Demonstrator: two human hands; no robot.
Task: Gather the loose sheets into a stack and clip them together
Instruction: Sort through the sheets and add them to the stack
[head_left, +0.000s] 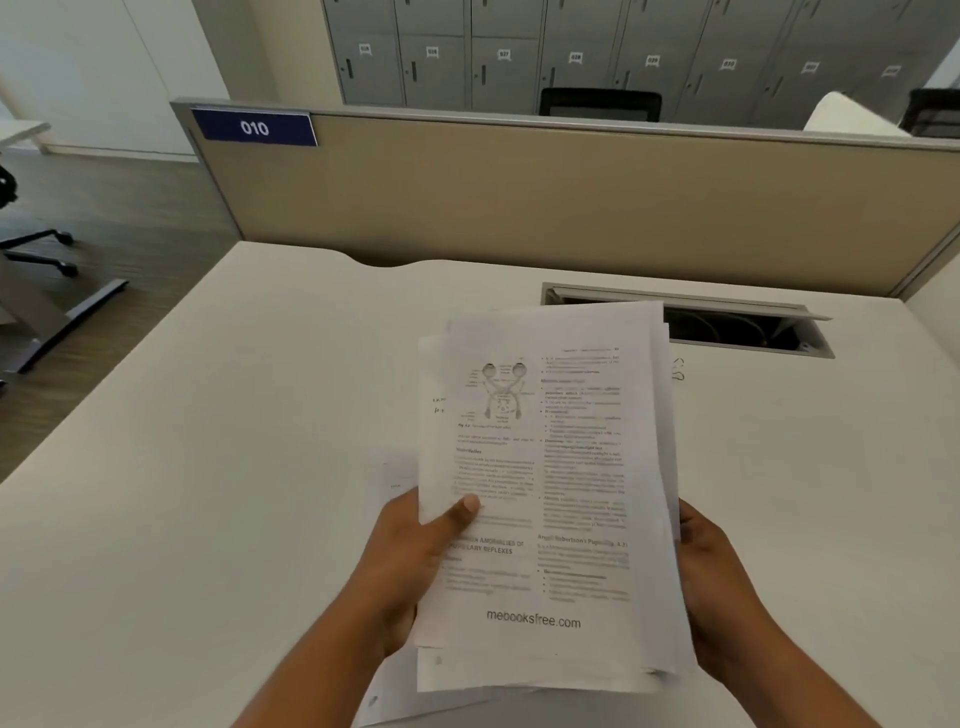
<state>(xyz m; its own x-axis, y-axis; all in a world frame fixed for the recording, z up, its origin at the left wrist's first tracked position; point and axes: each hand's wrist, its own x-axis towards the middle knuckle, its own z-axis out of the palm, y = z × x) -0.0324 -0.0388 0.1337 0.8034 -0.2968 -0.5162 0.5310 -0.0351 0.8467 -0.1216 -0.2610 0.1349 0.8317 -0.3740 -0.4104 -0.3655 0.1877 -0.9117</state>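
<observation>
I hold an uneven stack of printed sheets (545, 467) above the white desk (234, 441), edges fanned and not squared. My left hand (415, 551) grips the stack's left edge, thumb on the top page. My right hand (722, 587) holds the right edge from behind, its fingers hidden by the paper. Another sheet (397, 478) lies flat on the desk under the stack's left side. Two small wire clips (678, 369) lie on the desk just right of the stack's top corner.
A cable tray opening (727, 327) with its flap raised sits in the desk behind the stack. A beige partition (519, 197) labelled 010 closes the far edge. Office chair legs (41, 254) stand on the floor at the left.
</observation>
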